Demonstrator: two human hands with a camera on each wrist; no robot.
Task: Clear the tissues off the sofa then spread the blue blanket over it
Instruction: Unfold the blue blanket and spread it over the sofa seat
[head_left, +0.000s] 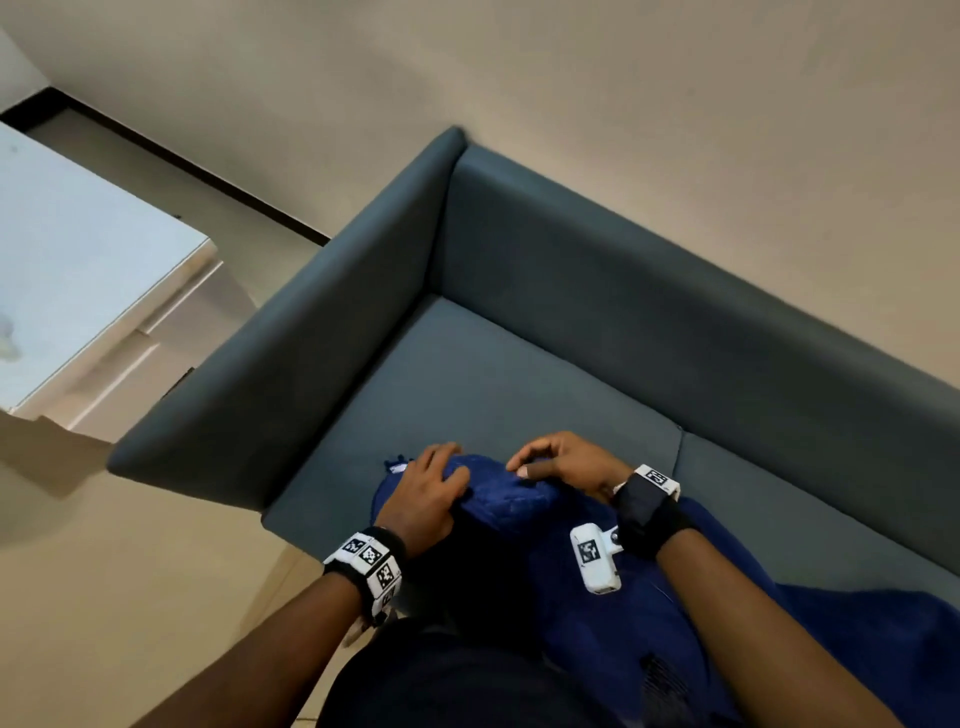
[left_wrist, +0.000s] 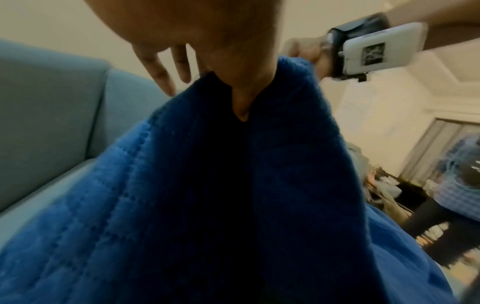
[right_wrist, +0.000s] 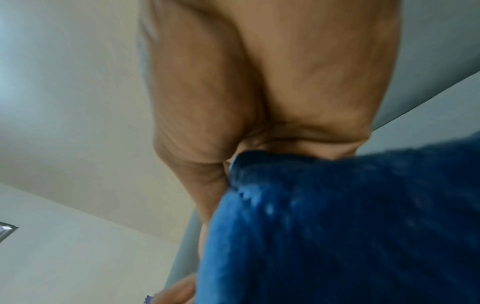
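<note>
The left hand (head_left: 423, 501) pinches a bunched fold of the thick, quilted dark blue fleece blanket (head_left: 511, 501), its outer fingers straight. The right hand (head_left: 563, 462) grips the same raised edge just beside it. The blanket is heaped on the grey-blue fabric sofa (head_left: 519, 364); no tissues show on its seat, so spreading seems underway. Next, the hands likely need to separate and draw the edge wide. The small white label (head_left: 397, 469) is unreadable; the wrist tags (head_left: 369, 558) carry only black-and-white squares.
</note>
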